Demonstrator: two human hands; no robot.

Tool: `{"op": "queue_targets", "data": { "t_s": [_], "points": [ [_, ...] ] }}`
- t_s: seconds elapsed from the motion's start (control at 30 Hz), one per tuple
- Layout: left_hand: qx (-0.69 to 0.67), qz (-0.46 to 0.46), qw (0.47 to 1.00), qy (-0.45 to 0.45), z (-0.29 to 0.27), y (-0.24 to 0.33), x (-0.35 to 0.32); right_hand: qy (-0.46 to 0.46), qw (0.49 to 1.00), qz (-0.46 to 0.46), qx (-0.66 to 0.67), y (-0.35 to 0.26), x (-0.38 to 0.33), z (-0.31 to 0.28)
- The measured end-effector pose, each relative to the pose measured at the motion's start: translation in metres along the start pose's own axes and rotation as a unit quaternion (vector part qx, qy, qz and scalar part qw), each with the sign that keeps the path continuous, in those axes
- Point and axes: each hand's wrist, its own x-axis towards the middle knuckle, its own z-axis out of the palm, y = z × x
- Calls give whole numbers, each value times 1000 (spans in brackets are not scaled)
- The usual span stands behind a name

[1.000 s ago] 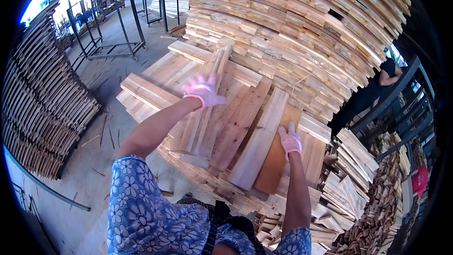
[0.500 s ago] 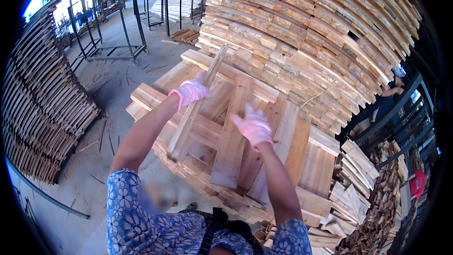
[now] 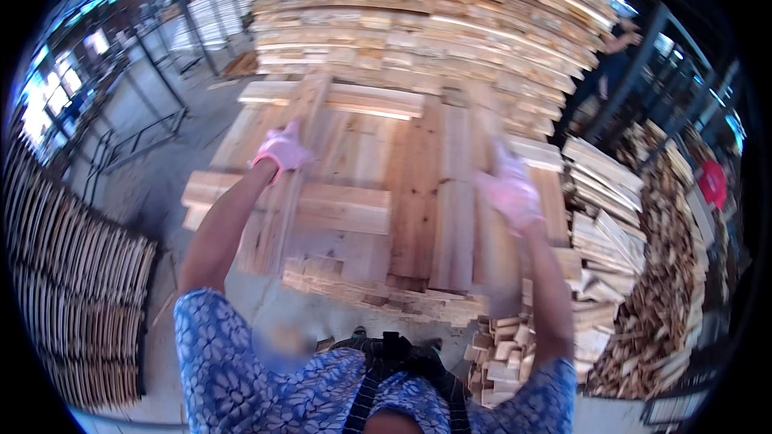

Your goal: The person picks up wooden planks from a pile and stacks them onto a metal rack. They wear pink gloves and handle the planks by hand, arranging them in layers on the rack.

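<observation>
My left hand [image 3: 283, 151], in a pink and white glove, grips a long wooden board [image 3: 312, 108] that slants across the left part of a low board stack. Some of its fingers are hidden against the wood. On the right, my right hand [image 3: 512, 191], gloved alike, holds another long board [image 3: 482, 116] lying lengthwise; both are smeared by motion. Between the hands lie flat boards side by side, among them a reddish-brown board [image 3: 414, 189]. A short crosswise board [image 3: 346, 207] rests near the left hand, and a paler crosswise one [image 3: 374, 101] lies at the far edge.
Behind the work stack rises a tall wall of stacked boards [image 3: 426, 24]. More piled slats [image 3: 88, 297] stand at the left. Offcuts [image 3: 603, 249] heap up on the right, beside dark metal posts [image 3: 631, 72]. A person's arm [image 3: 623, 38] shows at the far right.
The view has turned right. My left hand's board, earlier tilted on edge, now lies flatter. My right hand has gone from hovering open over the boards to holding one, which has shifted right.
</observation>
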Motion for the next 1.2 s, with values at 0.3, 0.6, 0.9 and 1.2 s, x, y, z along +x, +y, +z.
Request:
{"op": "queue_targets", "data": {
  "t_s": [0.3,0.6,0.9,1.2],
  "points": [
    [-621,187,748,-140,10,129,-128,-95,946,264,-164,200,-19,-22],
    [-793,138,427,-412,195,319,-166,-43,968,215,-121,211,-23,-13],
    [-425,25,901,-87,257,406,-162,-8,967,220,-127,233,-29,-8],
    [-111,314,910,246,299,403,-149,-10,971,196,-134,227,-25,-3]
  ]
}}
